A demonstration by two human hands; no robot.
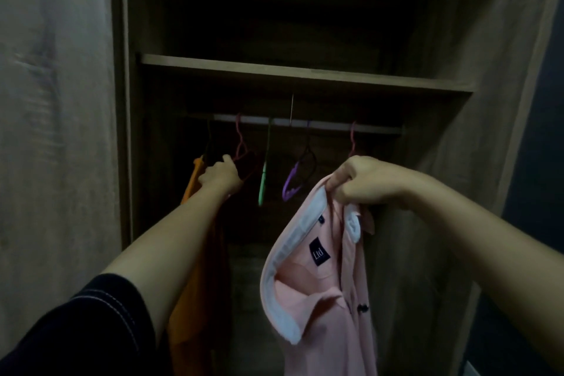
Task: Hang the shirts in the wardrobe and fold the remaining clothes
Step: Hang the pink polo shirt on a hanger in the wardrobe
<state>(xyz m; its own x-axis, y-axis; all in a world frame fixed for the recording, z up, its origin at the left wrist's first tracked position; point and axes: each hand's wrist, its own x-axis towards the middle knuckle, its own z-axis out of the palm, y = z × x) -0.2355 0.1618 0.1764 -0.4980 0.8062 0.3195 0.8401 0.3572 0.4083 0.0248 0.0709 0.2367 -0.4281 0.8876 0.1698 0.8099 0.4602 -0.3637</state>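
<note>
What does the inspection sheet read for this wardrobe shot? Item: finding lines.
Surface: wardrobe shelf above the rail; interior dark.
Job's things: pink shirt off the rail, held up; orange shirt hangs at the left.
Clutter: green hanger and purple hanger hang bare on the rail.
Grippers: right hand fingers pinch the pink shirt's collar; left hand at the hangers by the orange shirt, grip too dark to tell.
Cables: nothing seen.
Surroundings: wood side panel; dim light.
</note>
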